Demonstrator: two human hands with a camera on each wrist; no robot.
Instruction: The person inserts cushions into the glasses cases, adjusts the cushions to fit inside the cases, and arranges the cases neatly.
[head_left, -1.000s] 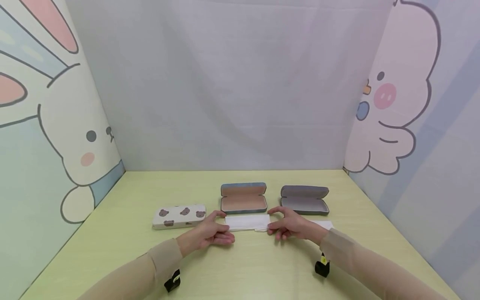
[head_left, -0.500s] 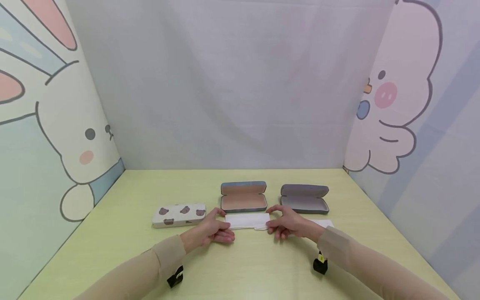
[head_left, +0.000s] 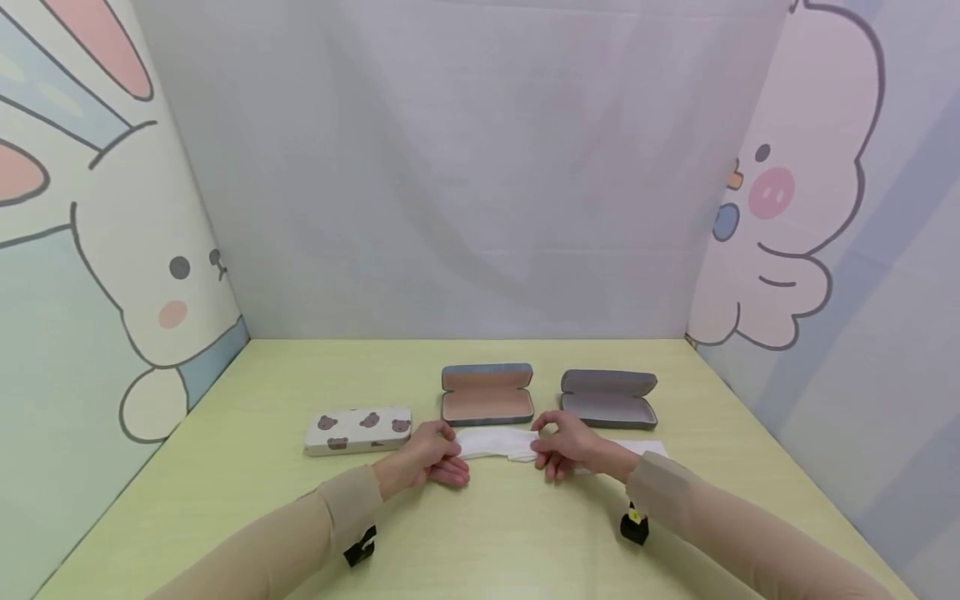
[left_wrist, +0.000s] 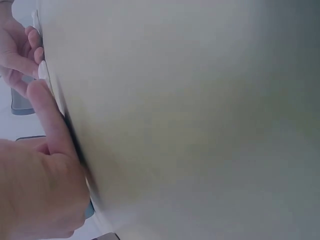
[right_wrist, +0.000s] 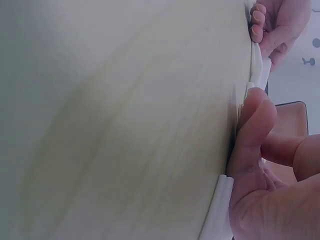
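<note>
A folded white cloth (head_left: 497, 442) lies in front of the open peach-lined glasses case (head_left: 487, 407), its upper edge slightly bowed. My left hand (head_left: 435, 454) pinches its left end between thumb and fingers. At the right end my right hand (head_left: 568, 443) pinches it the same way. In the right wrist view the white cloth (right_wrist: 257, 67) stretches between both hands, close over the table. A second white cloth (head_left: 649, 447) lies partly hidden beneath my right hand and wrist.
An open grey glasses case (head_left: 609, 408) stands behind my right hand. To the left lies a closed white case with bear prints (head_left: 358, 432). A pale curtain (head_left: 465, 183) hangs behind the yellow-green table (head_left: 480, 533).
The left hand has shifted slightly right and the cloth, flat before, now bows upward along its edge. Both forearms have drawn a little inward. The cases stay where they were.
</note>
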